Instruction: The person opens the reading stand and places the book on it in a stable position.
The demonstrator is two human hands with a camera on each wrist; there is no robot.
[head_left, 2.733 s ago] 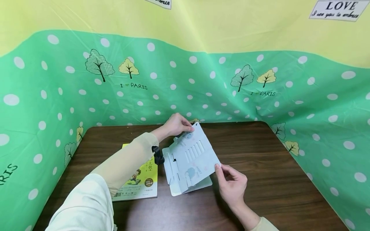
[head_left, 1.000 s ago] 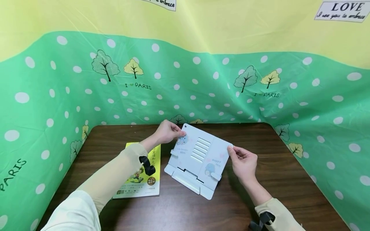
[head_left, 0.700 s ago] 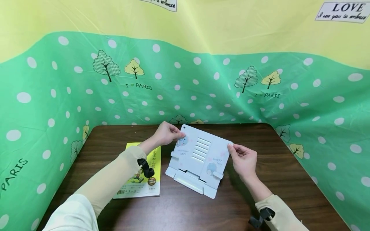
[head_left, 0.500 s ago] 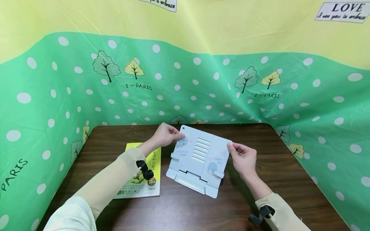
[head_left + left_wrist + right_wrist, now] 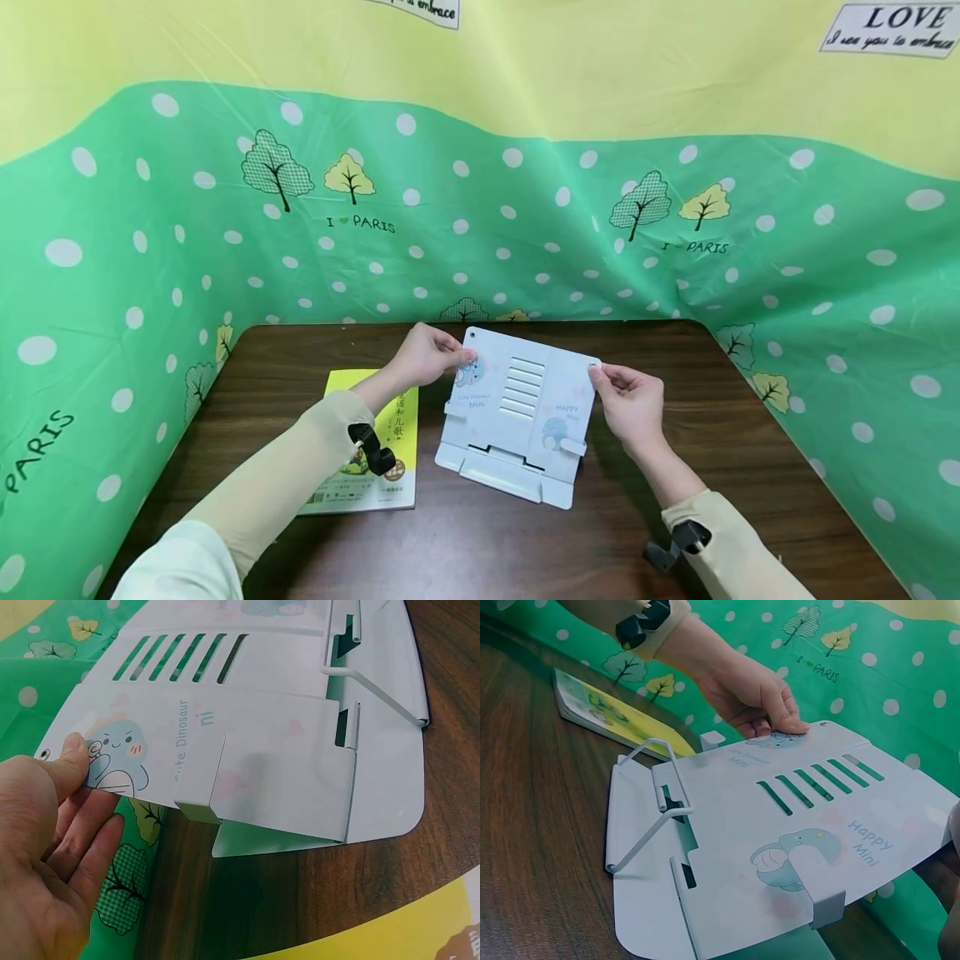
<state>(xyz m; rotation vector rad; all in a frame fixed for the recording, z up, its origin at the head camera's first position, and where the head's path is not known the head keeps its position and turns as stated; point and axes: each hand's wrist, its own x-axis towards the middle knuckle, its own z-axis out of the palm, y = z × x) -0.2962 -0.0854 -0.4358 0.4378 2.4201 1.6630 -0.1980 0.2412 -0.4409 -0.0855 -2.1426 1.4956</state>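
Observation:
A pale blue-white book stand (image 5: 517, 429) with dinosaur prints and a row of slots is tilted back on the table, its ledge toward me. My left hand (image 5: 427, 354) pinches its upper left edge between thumb and fingers. At the upper right corner, my right hand (image 5: 630, 404) grips the panel with the thumb on the front face. In the left wrist view the raised panel (image 5: 277, 750) stands at an angle above its base plate (image 5: 390, 802). A bent wire holder (image 5: 649, 840) sits over the ledge in the right wrist view.
A yellow and white book (image 5: 375, 492) lies flat to the left of the stand, partly covered by my left forearm. Around the dark wooden table (image 5: 750, 467) hangs a green and yellow printed cloth (image 5: 525, 217) at the back and sides.
Earlier the stand was turned sideways; it has swung round so its front faces me. Over the last second it has rotated slightly counterclockwise, both hands keeping hold of the panel.

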